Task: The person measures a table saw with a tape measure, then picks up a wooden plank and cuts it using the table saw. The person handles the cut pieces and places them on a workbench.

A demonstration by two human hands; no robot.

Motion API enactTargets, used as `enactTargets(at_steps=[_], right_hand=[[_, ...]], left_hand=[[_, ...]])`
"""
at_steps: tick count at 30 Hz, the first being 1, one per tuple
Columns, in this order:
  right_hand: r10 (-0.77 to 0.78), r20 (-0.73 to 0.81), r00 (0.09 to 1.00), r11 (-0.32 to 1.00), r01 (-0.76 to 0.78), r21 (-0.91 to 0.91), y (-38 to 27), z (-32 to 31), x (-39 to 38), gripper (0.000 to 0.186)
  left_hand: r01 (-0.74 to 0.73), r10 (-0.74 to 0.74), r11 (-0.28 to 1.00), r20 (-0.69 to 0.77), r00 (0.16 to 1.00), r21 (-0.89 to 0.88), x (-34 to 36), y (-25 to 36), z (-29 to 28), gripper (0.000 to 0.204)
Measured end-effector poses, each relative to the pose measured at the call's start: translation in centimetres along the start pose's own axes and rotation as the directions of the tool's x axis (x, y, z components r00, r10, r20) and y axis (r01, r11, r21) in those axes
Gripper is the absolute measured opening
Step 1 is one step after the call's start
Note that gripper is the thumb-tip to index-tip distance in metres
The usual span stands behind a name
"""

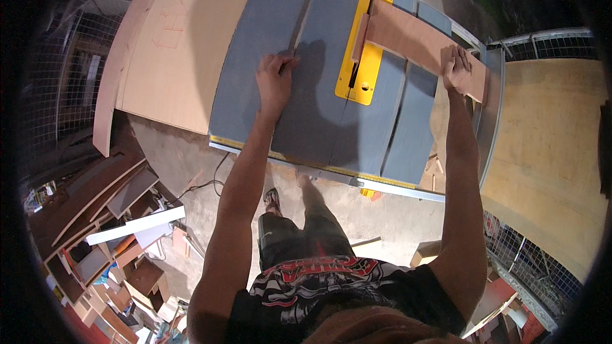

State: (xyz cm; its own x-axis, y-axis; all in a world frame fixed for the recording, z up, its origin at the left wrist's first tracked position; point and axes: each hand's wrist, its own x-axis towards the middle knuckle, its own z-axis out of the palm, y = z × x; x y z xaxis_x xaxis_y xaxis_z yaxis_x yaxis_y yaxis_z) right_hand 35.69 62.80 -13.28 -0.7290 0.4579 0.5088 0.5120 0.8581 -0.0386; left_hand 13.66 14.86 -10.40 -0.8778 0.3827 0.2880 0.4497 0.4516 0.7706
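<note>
I stand at a grey table saw [306, 121] with a yellow blade insert [361, 57]. My left hand [275, 79] rests flat on the grey top beside a long groove, fingers curled at its edge, holding nothing. My right hand [457, 67] presses down on the near end of a brown wooden board [408, 35] that lies across the table's right side. The board's far end sits over the yellow insert, next to the blade slot. The saw's metal fence [491, 114] runs along the right edge, just past my right hand.
Large plywood sheets lie left [172, 57] and right [548, 153] of the saw. A heap of wood offcuts and boards [108, 229] fills the floor at the lower left. A cable [207, 185] trails on the concrete floor. Wire mesh fencing [535, 267] stands at the right.
</note>
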Motion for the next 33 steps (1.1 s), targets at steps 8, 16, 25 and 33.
enactTargets(at_steps=[8,16,25,33], right_hand=[[-0.004,-0.006,1.0,1.0,0.004,0.016,0.9,1.0,1.9,0.046],[-0.032,-0.024,0.999,0.999,0.032,0.018,2.1,2.8,3.7,0.046],[-0.002,-0.004,1.0,1.0,0.002,0.017,3.1,4.4,5.7,0.048],[-0.06,-0.104,0.993,0.997,0.064,0.044,3.9,5.3,8.0,0.04]], left_hand=[[0.007,-0.007,1.0,0.006,1.0,0.026,0.4,0.2,0.1,0.01],[0.056,-0.057,0.998,0.015,0.998,0.019,0.4,0.8,-0.3,0.008],[0.104,-0.103,0.995,0.024,0.994,-0.015,0.4,0.9,-0.1,0.008],[0.064,-0.064,0.998,0.007,0.998,0.008,0.6,0.9,0.0,0.008]])
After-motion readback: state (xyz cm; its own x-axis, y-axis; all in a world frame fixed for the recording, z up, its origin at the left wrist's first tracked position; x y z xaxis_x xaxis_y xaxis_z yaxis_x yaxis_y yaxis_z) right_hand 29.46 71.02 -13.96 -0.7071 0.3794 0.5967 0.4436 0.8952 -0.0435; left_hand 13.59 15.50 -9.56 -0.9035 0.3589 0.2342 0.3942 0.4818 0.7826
